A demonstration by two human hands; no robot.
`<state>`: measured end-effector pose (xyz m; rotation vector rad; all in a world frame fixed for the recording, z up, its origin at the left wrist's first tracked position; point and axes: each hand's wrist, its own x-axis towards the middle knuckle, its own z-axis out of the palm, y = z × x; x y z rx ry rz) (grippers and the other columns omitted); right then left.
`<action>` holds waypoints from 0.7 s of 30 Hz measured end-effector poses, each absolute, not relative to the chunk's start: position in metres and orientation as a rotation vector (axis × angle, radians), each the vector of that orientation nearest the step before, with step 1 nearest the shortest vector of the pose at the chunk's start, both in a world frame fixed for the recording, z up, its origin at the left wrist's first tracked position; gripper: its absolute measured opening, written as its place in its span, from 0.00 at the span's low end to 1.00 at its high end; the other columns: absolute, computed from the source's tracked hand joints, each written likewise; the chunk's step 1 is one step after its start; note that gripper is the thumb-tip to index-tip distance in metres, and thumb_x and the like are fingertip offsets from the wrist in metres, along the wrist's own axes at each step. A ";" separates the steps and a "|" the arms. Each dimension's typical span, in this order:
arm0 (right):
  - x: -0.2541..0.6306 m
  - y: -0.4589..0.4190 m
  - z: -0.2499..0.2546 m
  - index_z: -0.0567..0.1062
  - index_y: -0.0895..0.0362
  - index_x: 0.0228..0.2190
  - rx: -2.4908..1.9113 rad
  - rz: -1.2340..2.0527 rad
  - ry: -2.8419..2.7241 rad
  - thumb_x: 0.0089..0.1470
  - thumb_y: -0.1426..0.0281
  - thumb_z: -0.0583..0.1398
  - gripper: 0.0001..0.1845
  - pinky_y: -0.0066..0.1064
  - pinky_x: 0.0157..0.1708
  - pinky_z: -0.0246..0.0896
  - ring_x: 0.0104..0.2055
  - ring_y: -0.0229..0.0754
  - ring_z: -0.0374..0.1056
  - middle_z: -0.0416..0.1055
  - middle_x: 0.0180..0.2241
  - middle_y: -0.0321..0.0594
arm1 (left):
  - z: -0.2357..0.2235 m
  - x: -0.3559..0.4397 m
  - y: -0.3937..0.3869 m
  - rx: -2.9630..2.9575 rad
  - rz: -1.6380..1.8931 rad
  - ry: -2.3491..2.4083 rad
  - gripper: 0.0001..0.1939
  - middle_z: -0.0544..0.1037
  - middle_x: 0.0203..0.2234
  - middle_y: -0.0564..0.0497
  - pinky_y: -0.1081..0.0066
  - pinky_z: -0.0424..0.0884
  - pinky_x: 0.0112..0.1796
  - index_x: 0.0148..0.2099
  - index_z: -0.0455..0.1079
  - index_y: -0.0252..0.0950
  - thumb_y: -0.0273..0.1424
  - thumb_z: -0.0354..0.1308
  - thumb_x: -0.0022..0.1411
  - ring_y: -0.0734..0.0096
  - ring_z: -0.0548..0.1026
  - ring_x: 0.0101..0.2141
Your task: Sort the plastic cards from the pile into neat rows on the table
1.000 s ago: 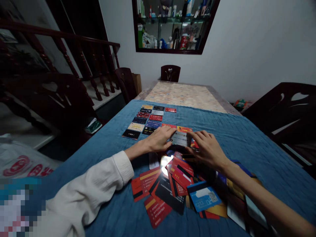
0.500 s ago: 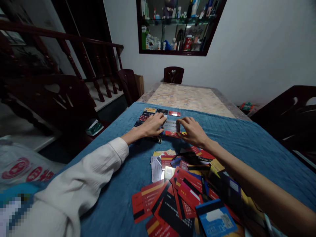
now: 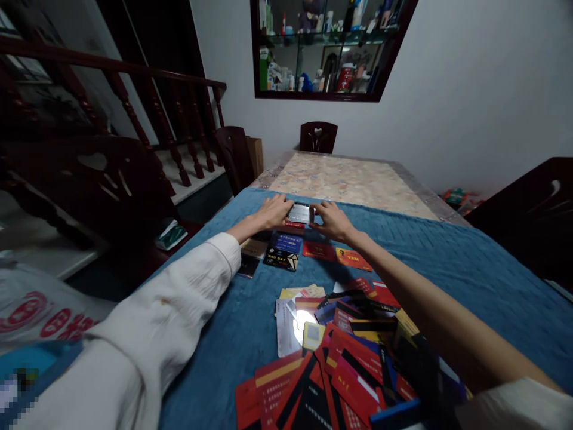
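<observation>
A silver-grey card spans the gap between my two hands at the far part of the blue cloth. My left hand has its fingers closed on the card's left edge. My right hand pinches the right edge between thumb and fingers. Just below the card lies a red card, partly covered. Nearer me, a blue card, a black VIP card, a red card and an orange card lie flat in rows. My left forearm hides some cards there.
A loose heap of overlapping cards, mostly red, covers the near cloth under my right forearm. The blue cloth lies over a patterned tabletop. Dark wooden chairs stand around the table. A white plastic bag is at left.
Both hands have moved farther from me, carrying the silver card to the far row. The blue, black, red and orange cards closer to me are now uncovered.
</observation>
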<state>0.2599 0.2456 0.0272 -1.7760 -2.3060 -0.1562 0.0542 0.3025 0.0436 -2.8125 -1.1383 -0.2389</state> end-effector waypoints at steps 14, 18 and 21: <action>0.257 0.294 0.010 0.74 0.55 0.51 -1.956 -0.060 -2.325 0.56 0.63 0.61 0.22 0.33 0.41 0.61 0.50 0.53 0.66 0.73 0.49 0.50 | 0.018 0.069 0.343 -2.734 -0.019 -1.277 0.19 0.73 0.52 0.37 0.58 0.68 0.51 0.55 0.68 0.33 0.27 0.55 0.61 0.49 0.69 0.54; 0.257 0.300 0.008 0.75 0.55 0.49 -1.953 -0.041 -2.367 0.57 0.63 0.61 0.19 0.33 0.43 0.61 0.49 0.52 0.68 0.74 0.48 0.50 | 0.012 0.070 0.350 -2.722 0.012 -1.282 0.18 0.73 0.53 0.39 0.60 0.67 0.52 0.54 0.69 0.35 0.29 0.56 0.61 0.51 0.69 0.54; 0.257 0.305 0.007 0.76 0.56 0.47 -1.944 -0.022 -2.404 0.57 0.64 0.61 0.17 0.33 0.44 0.60 0.48 0.50 0.69 0.76 0.47 0.49 | 0.011 0.072 0.352 -2.722 0.029 -1.306 0.18 0.73 0.53 0.40 0.60 0.67 0.53 0.54 0.69 0.35 0.29 0.57 0.61 0.52 0.69 0.55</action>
